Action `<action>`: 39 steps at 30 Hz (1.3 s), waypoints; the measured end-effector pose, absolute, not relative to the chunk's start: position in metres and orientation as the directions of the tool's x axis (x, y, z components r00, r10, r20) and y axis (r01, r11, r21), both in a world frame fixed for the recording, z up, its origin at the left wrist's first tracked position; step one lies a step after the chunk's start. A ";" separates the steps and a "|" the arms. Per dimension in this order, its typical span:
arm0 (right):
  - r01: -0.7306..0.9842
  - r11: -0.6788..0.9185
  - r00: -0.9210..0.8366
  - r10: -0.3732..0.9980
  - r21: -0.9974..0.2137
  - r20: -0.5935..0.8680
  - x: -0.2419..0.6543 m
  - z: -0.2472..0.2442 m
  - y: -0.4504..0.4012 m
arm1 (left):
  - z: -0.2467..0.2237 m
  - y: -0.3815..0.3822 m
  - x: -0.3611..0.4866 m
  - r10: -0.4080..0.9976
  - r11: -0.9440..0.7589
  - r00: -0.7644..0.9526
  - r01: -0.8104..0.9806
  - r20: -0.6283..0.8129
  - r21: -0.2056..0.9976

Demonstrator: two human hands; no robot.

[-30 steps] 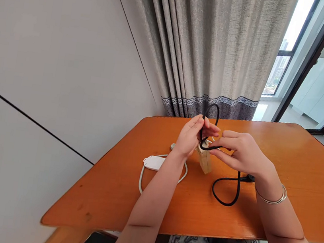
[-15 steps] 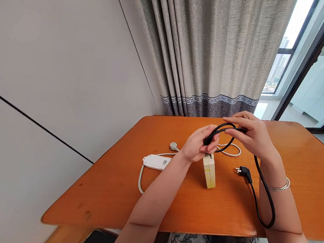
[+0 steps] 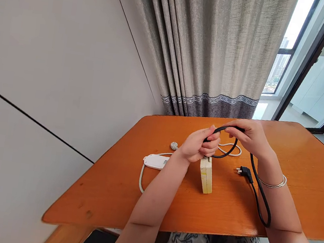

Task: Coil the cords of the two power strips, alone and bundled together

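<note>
A black power cord (image 3: 230, 150) is bunched in a loop above the table. My left hand (image 3: 200, 145) is closed round one side of the loop. My right hand (image 3: 249, 135) pinches the cord between thumb and fingers a little to the right. From there the cord hangs past my right wrist, curves near the table's front edge and ends in a black plug (image 3: 244, 171), its prongs pointing left. Just below my left hand is a cream-coloured block (image 3: 206, 176), standing on edge; its top is partly hidden by my fingers.
On the wooden table (image 3: 103, 193), a white power strip (image 3: 155, 161) lies partly behind my left forearm. Its white plug (image 3: 174, 145) is further back. A white cable (image 3: 237, 153) loops behind the black cord. A grey curtain (image 3: 219, 57) hangs beyond the table.
The upper strands of the black cord have drawn together into my left hand, whose fingers have closed more. My right hand has dropped slightly. The cream block has shifted a little left and nearer.
</note>
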State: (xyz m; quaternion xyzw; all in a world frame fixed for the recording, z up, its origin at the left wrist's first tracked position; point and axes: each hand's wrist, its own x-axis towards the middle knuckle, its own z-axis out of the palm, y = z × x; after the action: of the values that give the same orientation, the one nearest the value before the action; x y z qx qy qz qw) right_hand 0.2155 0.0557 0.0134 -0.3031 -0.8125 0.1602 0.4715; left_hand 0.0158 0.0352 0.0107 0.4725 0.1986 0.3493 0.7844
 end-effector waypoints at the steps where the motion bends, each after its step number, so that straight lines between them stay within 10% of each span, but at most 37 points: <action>1: 0.324 0.745 -0.364 0.668 -0.584 0.650 0.216 0.014 0.056 | 0.012 0.035 0.015 0.740 0.328 0.673 -0.383 0.018 0.864; 9: 0.207 0.551 -0.585 0.732 -0.808 0.350 0.225 0.017 0.052 | 0.024 0.031 0.009 0.938 0.166 0.326 -0.723 0.119 0.670; 19: 0.455 0.481 -0.750 0.661 -0.750 -0.031 0.226 0.023 0.040 | 0.028 0.035 0.003 0.959 -0.160 0.015 -0.793 0.282 0.587; 27: 0.752 0.470 -0.296 0.867 -0.463 0.401 0.210 0.021 0.040 | 0.031 0.040 -0.003 0.978 -0.134 -0.011 -0.795 0.207 0.592; 33: 0.928 0.312 -0.235 0.913 -0.201 0.334 0.188 0.023 0.028 | 0.034 0.033 0.004 0.983 -0.091 0.034 -0.767 0.181 0.635; 39: 0.896 0.374 -0.237 0.858 -0.238 0.457 0.187 0.019 0.028 | 0.031 0.029 -0.001 0.974 -0.036 0.129 -0.728 0.188 0.684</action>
State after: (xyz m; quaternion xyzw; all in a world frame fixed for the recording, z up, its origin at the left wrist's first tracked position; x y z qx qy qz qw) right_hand 0.1870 0.0282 0.0193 -0.5583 -0.7855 -0.0366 0.2646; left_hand -0.0007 0.0292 0.0310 0.3392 0.1807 0.6346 0.6705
